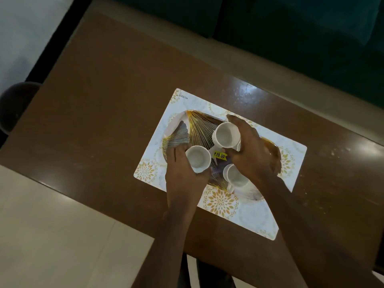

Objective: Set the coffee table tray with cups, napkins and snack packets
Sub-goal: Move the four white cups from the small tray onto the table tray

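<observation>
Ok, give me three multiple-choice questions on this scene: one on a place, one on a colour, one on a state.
1. The gold-lined patterned tray sits on: A bare wood; B a white floral placemat; C the floor.
2. Its price sticker is: A yellow; B red; C blue.
3. The left hand: A lies flat; B grips a white ceramic cup; C holds a napkin.
B, the mat shows round the tray's edges. A, the tag is plainly yellow. B, fingers curl round the cup, as the right hand does round the far white cup.
</observation>
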